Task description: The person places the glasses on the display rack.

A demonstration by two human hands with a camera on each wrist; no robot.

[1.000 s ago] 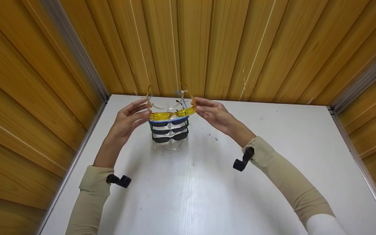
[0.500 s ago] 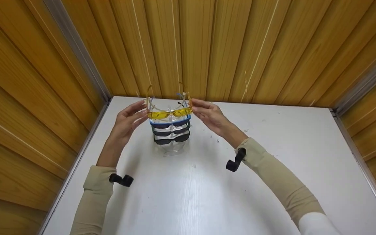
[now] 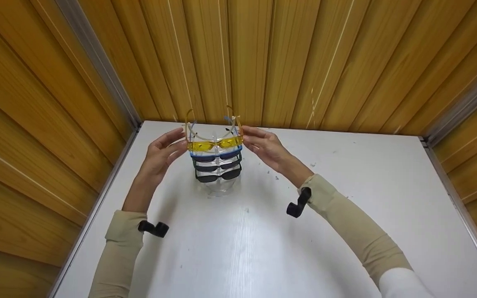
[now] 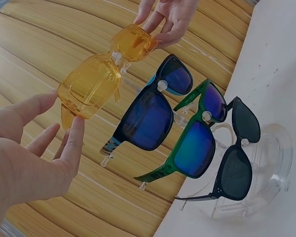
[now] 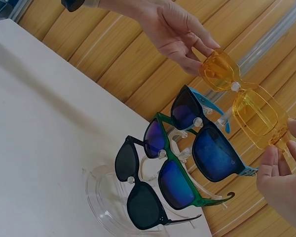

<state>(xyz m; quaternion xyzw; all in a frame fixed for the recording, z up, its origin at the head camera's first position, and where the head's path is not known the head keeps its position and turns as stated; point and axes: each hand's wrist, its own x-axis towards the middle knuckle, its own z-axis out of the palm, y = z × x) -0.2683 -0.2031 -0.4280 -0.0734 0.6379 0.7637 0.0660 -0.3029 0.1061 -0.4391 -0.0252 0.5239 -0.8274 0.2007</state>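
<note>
Yellow sunglasses (image 3: 215, 144) with see-through frames sit level at the top tier of a clear display stand (image 4: 278, 168). My left hand (image 3: 158, 153) pinches them at the left hinge corner. At the opposite corner, my right hand (image 3: 271, 150) pinches the frame between thumb and fingers. In both wrist views a clear nose peg shows at their bridge. Blue-framed sunglasses (image 4: 148, 120) hang on the tier below. Under those come green-framed sunglasses (image 5: 176, 182) with mirrored lenses, then black sunglasses (image 5: 142, 205) on the lowest tier.
The stand's round clear base rests on a white table (image 3: 238, 248), near its back edge. Wood-panelled walls (image 3: 288, 62) rise behind and at both sides. Small specks (image 3: 276, 178) lie on the table right of the stand.
The yellow sunglasses have gone from tilted to level and shifted slightly left, with my right hand moving left alongside. Over the last half second almost nothing has moved.
</note>
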